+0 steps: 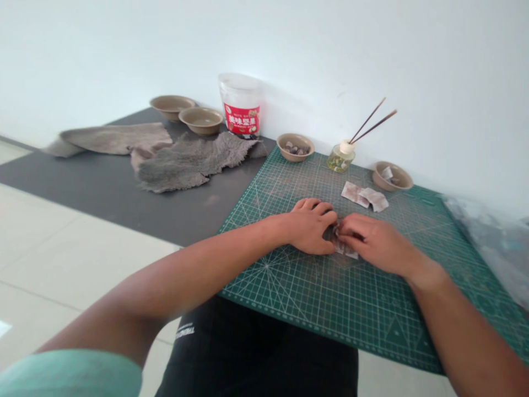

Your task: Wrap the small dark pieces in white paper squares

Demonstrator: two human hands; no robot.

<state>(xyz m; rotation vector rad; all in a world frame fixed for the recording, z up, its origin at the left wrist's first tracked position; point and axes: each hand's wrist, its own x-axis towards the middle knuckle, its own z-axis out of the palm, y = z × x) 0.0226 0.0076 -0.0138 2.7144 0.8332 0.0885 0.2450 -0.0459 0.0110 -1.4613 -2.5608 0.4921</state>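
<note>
On the green cutting mat, a white piece of paper or tissue with brown smudges [346, 251] lies partly under my hands. My right hand [372, 240] is closed, thumb and fingertips pinching something small and greyish just above this piece; its kind is hidden by the fingers. Beside it, my left hand [312, 226] rests on the mat with fingers curved and apart, its thumb near the paper's left edge. Farther back lie two overlapping smudged white pieces [366, 197].
Behind the hands stand a bowl of dark lumps [295, 148], a reed diffuser [341, 156] and another bowl [392, 176] with scraps. Grey-brown rags [194, 160], two bowls [201, 120] and a plastic tub [242, 105] are at left. Clear plastic [496, 237] lies along the right.
</note>
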